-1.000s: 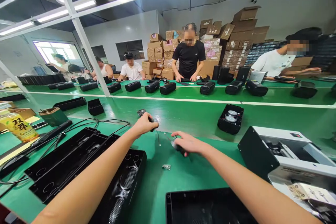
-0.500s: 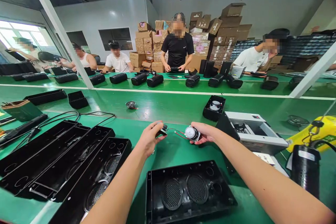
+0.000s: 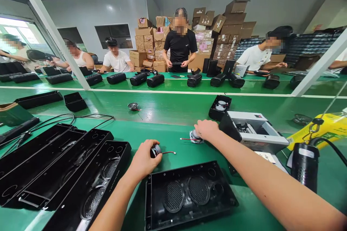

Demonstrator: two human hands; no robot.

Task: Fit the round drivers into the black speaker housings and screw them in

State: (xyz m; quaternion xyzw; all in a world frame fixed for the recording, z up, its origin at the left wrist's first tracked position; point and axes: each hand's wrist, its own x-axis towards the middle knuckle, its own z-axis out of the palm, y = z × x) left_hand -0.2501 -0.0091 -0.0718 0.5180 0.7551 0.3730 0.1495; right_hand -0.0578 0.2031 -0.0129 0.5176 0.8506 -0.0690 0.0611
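My left hand (image 3: 144, 158) is closed around a small speaker driver (image 3: 156, 150), whose red wire with a white plug sticks out to the right. Farther off and to the right, my right hand (image 3: 207, 130) has its fingers curled over a second speaker driver (image 3: 194, 138). That driver is at the green work surface, its wire pointing left. Just in front of me lies a black speaker housing (image 3: 187, 196), inside up, with two round mesh grilles and two smaller round holes. My left hand is near its far left corner.
More black housings (image 3: 89, 173) lie side by side at left. A grey-white machine (image 3: 257, 130) and a hanging black cylindrical tool (image 3: 305, 166) stand at right. On the green belt are a loose driver (image 3: 133, 106) and a housing holding drivers (image 3: 220, 107). Several people work opposite.
My left hand has come down and nearer, bringing its driver beside the housing. My right hand has turned palm down over its driver. The view has shifted slightly.
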